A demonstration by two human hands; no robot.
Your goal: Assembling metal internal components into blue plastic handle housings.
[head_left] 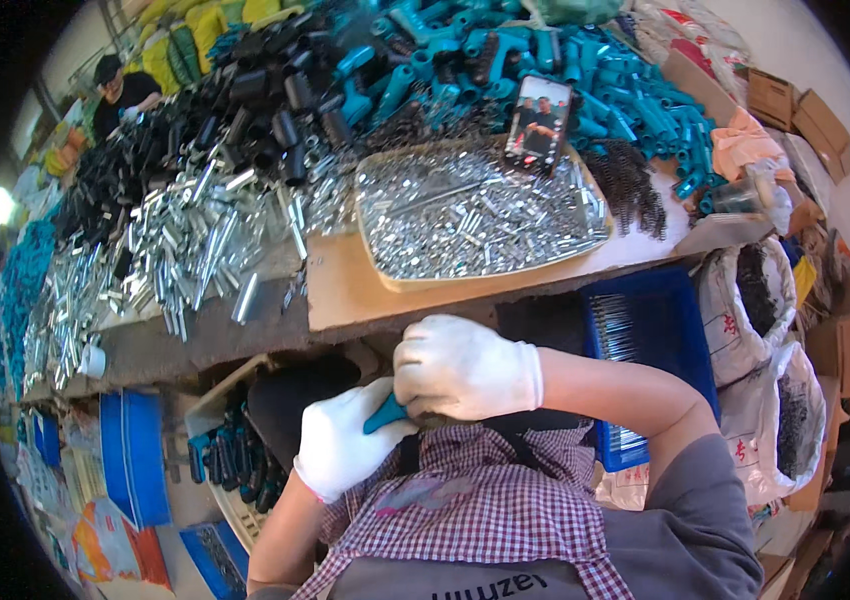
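Observation:
Low over my lap, my left hand [341, 442], in a white glove, is closed around a teal plastic piece [385, 413], likely a housing of some kind. Only part of that piece shows between the gloves. My right hand [465, 370], also gloved in white, sits just above and right of it with the fingers curled inward. Whatever those fingers grip is hidden from view. Beyond both hands, a cream tray [385, 283] on the bench holds many small silvery metal parts.
A phone [537, 125] stands at the tray's far edge. Piled along the bench are teal housings [505, 50], black sleeves [285, 130] and metal tubes [245, 298]. A blue bin [680, 330] stands at right, a crate [207, 415] at left. Another person [125, 95] is far left.

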